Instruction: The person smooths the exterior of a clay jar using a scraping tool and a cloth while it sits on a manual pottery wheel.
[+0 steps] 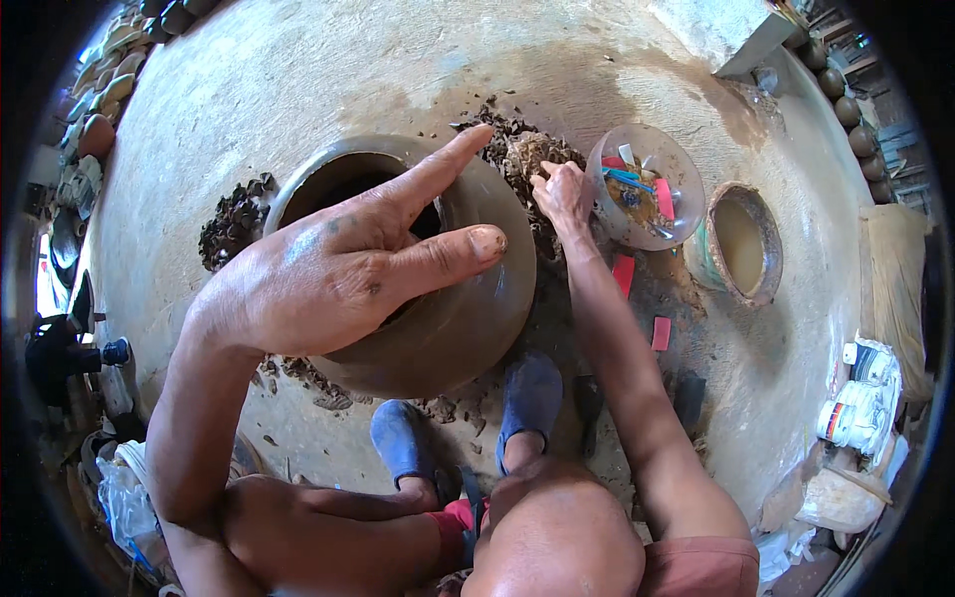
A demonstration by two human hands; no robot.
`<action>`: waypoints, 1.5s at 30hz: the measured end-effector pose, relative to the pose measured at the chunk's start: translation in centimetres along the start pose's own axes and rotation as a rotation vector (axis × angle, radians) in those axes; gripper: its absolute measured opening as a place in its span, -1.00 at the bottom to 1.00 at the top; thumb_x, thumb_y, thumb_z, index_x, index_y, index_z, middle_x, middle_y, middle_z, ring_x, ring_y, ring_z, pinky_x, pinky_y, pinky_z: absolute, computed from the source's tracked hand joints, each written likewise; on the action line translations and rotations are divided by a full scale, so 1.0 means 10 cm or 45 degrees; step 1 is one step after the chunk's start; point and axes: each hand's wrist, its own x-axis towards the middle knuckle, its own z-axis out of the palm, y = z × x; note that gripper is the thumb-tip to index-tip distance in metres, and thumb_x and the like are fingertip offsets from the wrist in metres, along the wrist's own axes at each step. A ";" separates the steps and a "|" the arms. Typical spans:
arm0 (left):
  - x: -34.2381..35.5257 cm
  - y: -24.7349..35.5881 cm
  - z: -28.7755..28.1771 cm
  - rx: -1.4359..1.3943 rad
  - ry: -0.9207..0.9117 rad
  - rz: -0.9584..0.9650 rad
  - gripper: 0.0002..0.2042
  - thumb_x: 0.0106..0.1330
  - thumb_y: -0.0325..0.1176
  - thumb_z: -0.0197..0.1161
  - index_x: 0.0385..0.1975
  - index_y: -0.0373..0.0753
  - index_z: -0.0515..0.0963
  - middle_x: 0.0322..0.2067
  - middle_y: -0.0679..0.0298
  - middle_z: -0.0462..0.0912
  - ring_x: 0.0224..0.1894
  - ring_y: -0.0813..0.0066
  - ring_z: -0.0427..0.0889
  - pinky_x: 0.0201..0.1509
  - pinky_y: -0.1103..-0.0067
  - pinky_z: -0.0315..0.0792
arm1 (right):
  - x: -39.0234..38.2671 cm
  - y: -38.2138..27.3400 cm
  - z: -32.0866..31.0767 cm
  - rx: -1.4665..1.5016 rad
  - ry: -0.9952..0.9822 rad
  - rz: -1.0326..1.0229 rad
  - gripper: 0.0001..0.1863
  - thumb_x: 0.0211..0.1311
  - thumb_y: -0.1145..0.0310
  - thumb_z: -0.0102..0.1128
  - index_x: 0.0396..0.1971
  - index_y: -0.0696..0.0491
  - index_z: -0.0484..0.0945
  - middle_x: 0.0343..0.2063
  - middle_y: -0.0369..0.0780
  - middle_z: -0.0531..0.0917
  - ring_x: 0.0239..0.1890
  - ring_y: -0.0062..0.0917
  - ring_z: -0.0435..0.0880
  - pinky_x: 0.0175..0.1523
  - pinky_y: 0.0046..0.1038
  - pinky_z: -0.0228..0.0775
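Note:
A large round clay pot [438, 338] with a wide mouth stands in front of me, its grey-brown wall smooth and shiny. My left hand [328, 264] is over the pot's mouth, thumb and index finger stretched apart; it hides much of the opening. No object shows in it. Beyond the pot's right side, my right hand [565, 199] reaches down to a lump of brown clay [527, 157] in a heap of scraps. Its fingers curl at the lump's edge and seem to grip it. Whether the left hand touches the pot is unclear.
Right of the pot stand a clear plastic bowl [647, 144] with small tools in water and a bucket [708, 244] of murky water. Red pieces [662, 333] lie on the floor. Dark clay scraps [234, 224] ring the pot. My blue shoes [398, 438] are close to its base.

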 end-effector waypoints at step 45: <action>-0.79 -3.92 0.36 0.671 1.269 -0.450 -0.59 0.40 -0.15 0.39 0.24 0.05 0.64 -0.15 0.20 0.65 -0.14 0.30 0.67 0.02 0.31 0.63 | -2.86 1.00 -1.82 0.069 -0.329 0.022 -0.53 0.28 0.32 0.46 0.17 0.09 0.64 -0.06 -0.11 0.74 -0.14 -0.33 0.76 -0.04 -0.33 0.62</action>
